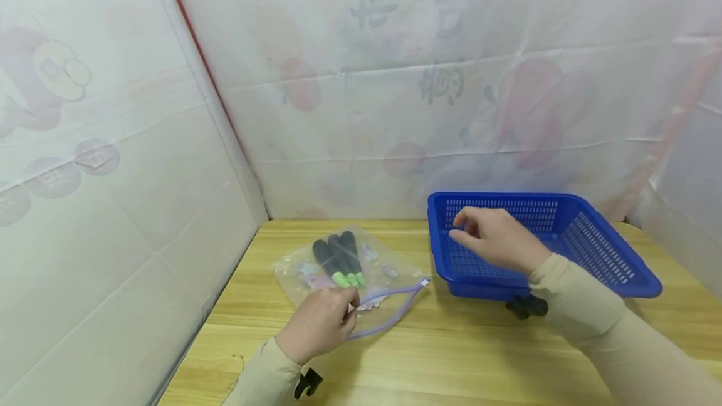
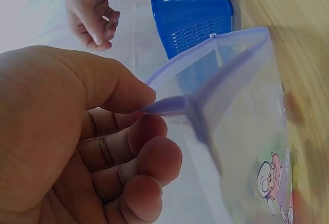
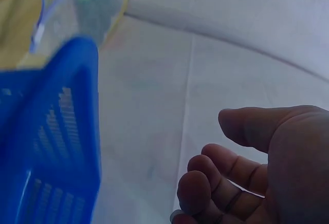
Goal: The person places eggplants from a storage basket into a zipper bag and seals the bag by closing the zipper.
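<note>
A clear zip bag [image 1: 389, 313] with a purple zip edge and printed cartoon pictures lies on the table, its mouth spread apart. Inside it are three dark, thick sticks [image 1: 337, 254] with light green ends; their kind is unclear. My left hand [image 1: 323, 323] pinches the purple edge between thumb and index finger, as the left wrist view shows at the bag's rim [image 2: 167, 106]. Over the left part of a blue plastic basket [image 1: 440, 255] hovers my right hand [image 1: 496, 240], fingers loosely bent, holding nothing. In the right wrist view the thumb and fingertips [image 3: 194, 190] are apart.
The perforated basket stands at the right of the wooden table [image 1: 451, 356], just right of the bag's white zip slider [image 1: 425, 282]. White printed sheets [image 1: 361, 105] hang behind the table and along its left and right sides.
</note>
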`<state>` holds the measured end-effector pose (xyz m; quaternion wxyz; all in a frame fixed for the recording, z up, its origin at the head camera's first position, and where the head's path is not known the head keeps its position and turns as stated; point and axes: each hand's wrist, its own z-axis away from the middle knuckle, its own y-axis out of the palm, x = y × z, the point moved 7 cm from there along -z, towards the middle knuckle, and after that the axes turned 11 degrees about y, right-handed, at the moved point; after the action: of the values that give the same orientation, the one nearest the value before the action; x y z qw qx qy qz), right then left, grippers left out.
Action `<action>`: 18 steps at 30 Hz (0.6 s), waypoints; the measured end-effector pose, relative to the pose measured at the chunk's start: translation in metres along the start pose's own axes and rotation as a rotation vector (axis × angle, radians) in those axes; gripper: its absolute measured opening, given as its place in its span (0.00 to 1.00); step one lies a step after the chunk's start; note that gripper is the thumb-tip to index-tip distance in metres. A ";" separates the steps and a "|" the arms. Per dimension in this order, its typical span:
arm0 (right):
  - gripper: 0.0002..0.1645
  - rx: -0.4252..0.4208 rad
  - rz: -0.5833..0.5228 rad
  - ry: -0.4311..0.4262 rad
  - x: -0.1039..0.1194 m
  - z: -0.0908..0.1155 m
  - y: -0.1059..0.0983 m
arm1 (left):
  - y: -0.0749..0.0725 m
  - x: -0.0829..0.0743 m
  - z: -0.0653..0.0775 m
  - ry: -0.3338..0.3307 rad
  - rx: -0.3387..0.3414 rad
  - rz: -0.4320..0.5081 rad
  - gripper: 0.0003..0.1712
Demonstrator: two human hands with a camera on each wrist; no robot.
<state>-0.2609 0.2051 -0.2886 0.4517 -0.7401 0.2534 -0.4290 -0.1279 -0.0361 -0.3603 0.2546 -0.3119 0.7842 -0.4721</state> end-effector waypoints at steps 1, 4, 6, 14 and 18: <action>0.11 0.012 0.003 0.018 -0.005 -0.003 -0.004 | 0.000 0.000 0.000 -0.001 -0.001 0.000 0.03; 0.13 0.031 0.029 0.067 -0.022 -0.013 -0.013 | 0.000 0.000 0.000 0.001 -0.001 -0.002 0.03; 0.15 0.044 0.052 0.094 -0.035 -0.019 -0.017 | 0.000 0.000 -0.001 0.003 0.000 -0.006 0.03; 0.20 0.121 0.088 0.178 -0.092 -0.041 -0.012 | 0.000 -0.001 -0.001 0.014 -0.003 -0.012 0.03; 0.23 0.187 0.095 0.184 -0.111 -0.053 -0.003 | -0.001 -0.001 0.001 0.021 -0.018 -0.023 0.03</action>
<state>-0.3623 0.2676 -0.3189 0.5132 -0.6395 0.2874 -0.4951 -0.1264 -0.0359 -0.3593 0.2380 -0.3182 0.7875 -0.4711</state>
